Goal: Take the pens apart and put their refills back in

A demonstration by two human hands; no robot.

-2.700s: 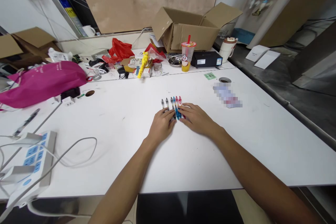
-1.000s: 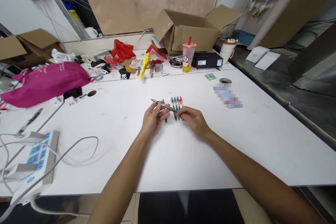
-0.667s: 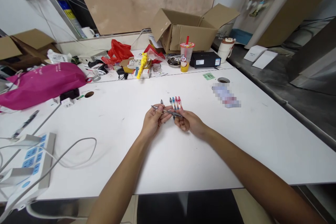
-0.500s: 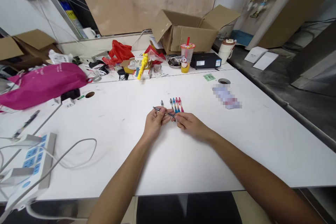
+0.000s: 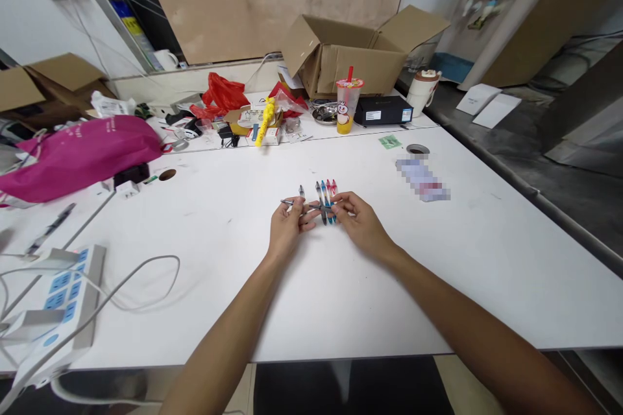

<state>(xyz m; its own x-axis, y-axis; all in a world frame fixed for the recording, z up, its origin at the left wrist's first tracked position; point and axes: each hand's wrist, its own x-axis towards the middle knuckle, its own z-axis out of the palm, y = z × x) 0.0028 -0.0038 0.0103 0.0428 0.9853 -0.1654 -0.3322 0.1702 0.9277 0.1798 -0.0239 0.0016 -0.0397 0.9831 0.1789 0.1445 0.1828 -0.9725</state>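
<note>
A slim dark pen (image 5: 314, 206) lies crosswise between my hands, just above the table. My left hand (image 5: 283, 228) is closed on it with thumb and fingers, its thin end sticking out past the thumb on the left. At its other end, my right hand (image 5: 363, 224) pinches the dark grip part. Whether the pen is in one piece is too small to tell. Behind and below it, several pens lie side by side: a black one (image 5: 319, 192), a blue one (image 5: 324, 189) and red ones (image 5: 333, 186). A single grey-black pen (image 5: 301, 190) lies apart, partly hidden by my left hand.
A power strip (image 5: 80, 298) with looping cables sits at left, near another pen (image 5: 51, 229). Behind are a magenta bag (image 5: 87, 155), a drink cup (image 5: 347, 107), a black box (image 5: 384, 111) and an open carton (image 5: 357, 68). A tape roll (image 5: 417, 150) lies right.
My right hand has shifted slightly up and right, its fingers less curled, uncovering the lower ends of the pens in the row. The held pen now lies more level. My left hand stays nearly in place.
</note>
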